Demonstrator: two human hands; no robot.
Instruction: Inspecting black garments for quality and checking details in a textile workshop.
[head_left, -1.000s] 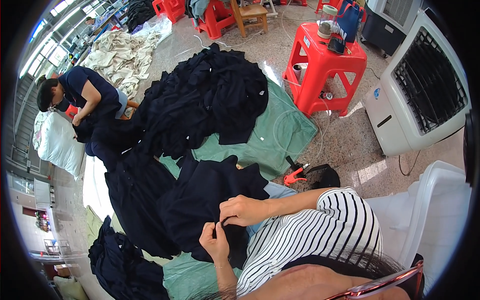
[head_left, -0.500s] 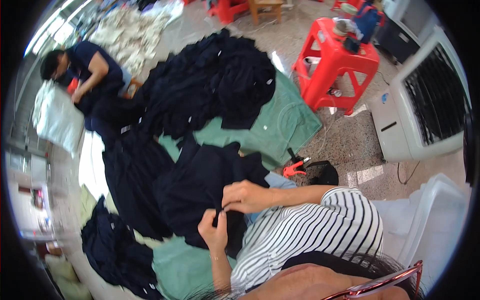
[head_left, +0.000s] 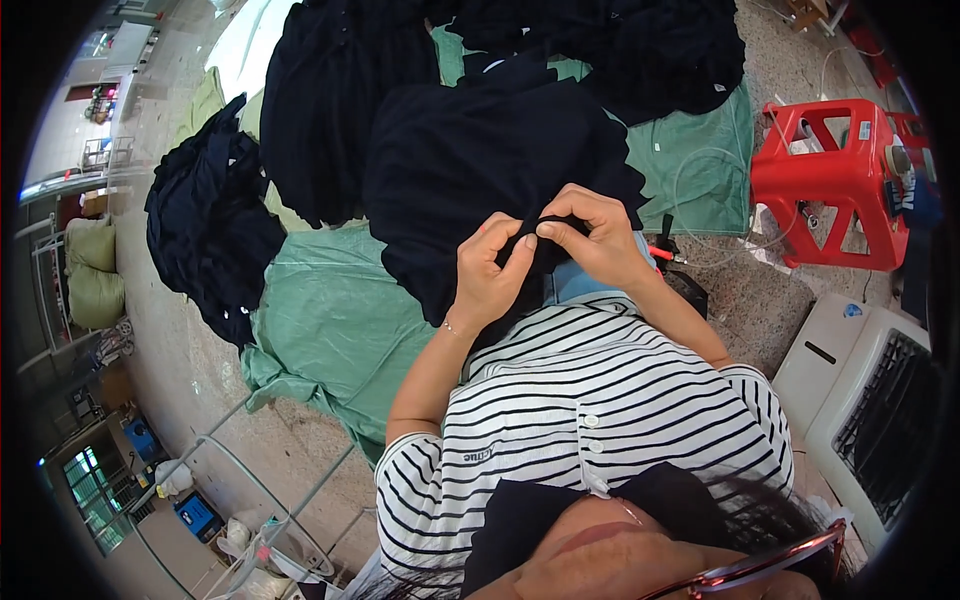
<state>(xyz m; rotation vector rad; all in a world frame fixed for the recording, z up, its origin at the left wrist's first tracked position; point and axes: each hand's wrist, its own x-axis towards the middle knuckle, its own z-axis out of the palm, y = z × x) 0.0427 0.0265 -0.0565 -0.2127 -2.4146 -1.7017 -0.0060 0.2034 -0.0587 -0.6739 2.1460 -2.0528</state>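
Note:
A dark navy garment (head_left: 470, 150) lies spread over my lap. My left hand (head_left: 490, 265) pinches a folded edge of its cloth between thumb and fingers. Close beside it, my right hand (head_left: 590, 235) grips the same edge, thumb pressed on top. The fingertips of both hands nearly meet at the fold. The garment's kind cannot be made out, since most of it is bunched or draped. More dark garments (head_left: 335, 100) lie just beyond it, to the left.
Green sheeting (head_left: 335, 300) covers the floor under the cloth. Another dark heap (head_left: 210, 225) lies at the left, and a large pile (head_left: 670, 60) at the far right. A red plastic stool (head_left: 775, 185) stands at the right, near a white air cooler (head_left: 850, 390).
The view has swung, so my hands and lap now sit nearer the middle. The other person at the far left has left the picture. Both hands still hold the dark cloth.

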